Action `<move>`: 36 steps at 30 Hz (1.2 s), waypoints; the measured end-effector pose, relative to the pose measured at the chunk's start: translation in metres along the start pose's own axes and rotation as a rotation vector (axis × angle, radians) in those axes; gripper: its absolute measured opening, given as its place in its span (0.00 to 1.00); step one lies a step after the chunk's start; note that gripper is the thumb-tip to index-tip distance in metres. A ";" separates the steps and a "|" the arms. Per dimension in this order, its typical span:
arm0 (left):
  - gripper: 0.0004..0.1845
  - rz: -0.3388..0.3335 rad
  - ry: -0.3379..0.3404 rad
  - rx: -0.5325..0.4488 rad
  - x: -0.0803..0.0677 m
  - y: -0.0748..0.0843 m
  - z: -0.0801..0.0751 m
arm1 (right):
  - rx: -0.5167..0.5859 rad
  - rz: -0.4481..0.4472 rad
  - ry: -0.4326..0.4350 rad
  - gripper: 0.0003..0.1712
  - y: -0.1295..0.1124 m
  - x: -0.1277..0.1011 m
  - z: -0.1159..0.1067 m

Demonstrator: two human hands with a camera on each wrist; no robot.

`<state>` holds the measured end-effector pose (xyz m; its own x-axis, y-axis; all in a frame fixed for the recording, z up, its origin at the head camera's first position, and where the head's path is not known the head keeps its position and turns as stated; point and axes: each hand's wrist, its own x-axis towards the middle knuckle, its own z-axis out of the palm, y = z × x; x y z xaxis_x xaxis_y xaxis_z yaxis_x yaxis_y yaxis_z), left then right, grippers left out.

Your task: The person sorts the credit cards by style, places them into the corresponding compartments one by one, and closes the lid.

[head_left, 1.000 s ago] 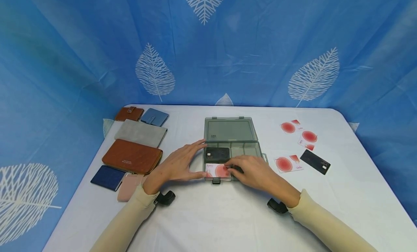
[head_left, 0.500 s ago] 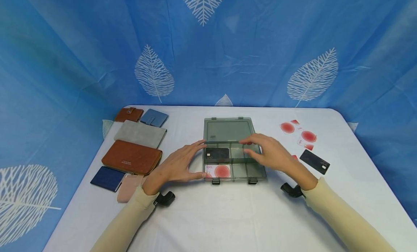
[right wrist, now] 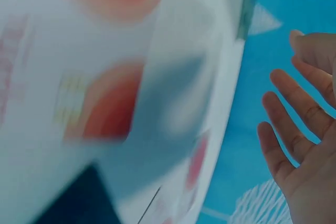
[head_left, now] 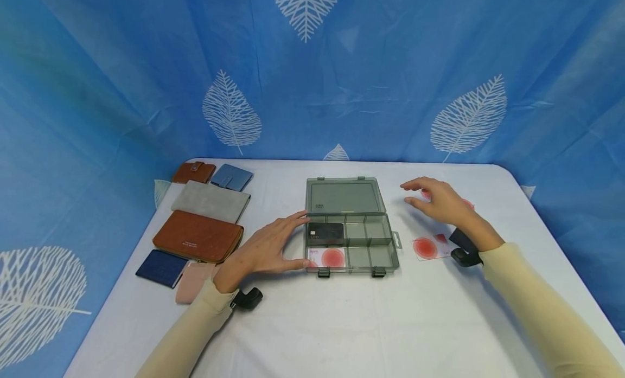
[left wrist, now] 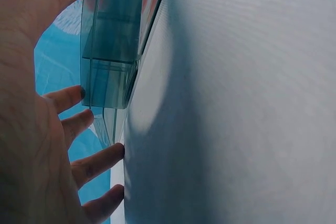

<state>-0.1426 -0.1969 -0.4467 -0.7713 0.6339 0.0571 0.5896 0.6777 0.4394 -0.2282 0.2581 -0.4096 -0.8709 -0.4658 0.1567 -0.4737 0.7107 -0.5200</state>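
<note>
A clear grey divided plastic box (head_left: 359, 257) lies with its lid (head_left: 344, 197) folded back. In its left compartments are a black card (head_left: 326, 234) at the back and a white card with a red circle (head_left: 333, 257) in front. My left hand (head_left: 267, 249) spans the box's left side, thumb and index fingertip right at its edge, the other fingers spread. To the right of the box, my right hand (head_left: 441, 204) hovers with nothing in it. It partly covers the loose red-circle cards behind it. Another red-circle card (head_left: 426, 248) lies in front, with a black card (head_left: 461, 240) mostly hidden under the wrist.
At the left stand several wallets: brown zip wallet (head_left: 197, 235), long grey wallet (head_left: 212, 200), blue wallet (head_left: 231, 177), small brown wallet (head_left: 187, 172), navy wallet (head_left: 160, 267) and pink wallet (head_left: 192, 282). A blue leaf-print curtain (head_left: 366, 96) hangs behind the white table (head_left: 312, 324).
My right hand has left the red-circle card in the front left compartment and moved right and back, out over the loose cards. The left hand stays at the box.
</note>
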 end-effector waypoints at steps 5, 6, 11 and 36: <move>0.57 -0.011 -0.012 -0.015 0.001 0.001 -0.001 | -0.010 0.135 -0.065 0.25 0.026 -0.001 -0.009; 0.57 -0.017 -0.018 -0.019 0.001 0.001 -0.001 | -0.010 0.164 -0.078 0.26 0.031 -0.002 -0.010; 0.57 -0.042 -0.036 -0.035 0.003 0.001 -0.001 | -0.034 0.247 -0.125 0.29 0.051 -0.005 -0.018; 0.58 -0.036 -0.022 -0.025 0.001 -0.001 0.004 | -0.144 0.330 -0.235 0.38 0.091 0.001 -0.037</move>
<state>-0.1433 -0.1951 -0.4505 -0.7862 0.6176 0.0210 0.5549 0.6908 0.4635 -0.2770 0.3423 -0.4258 -0.9331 -0.2968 -0.2029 -0.2027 0.9003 -0.3851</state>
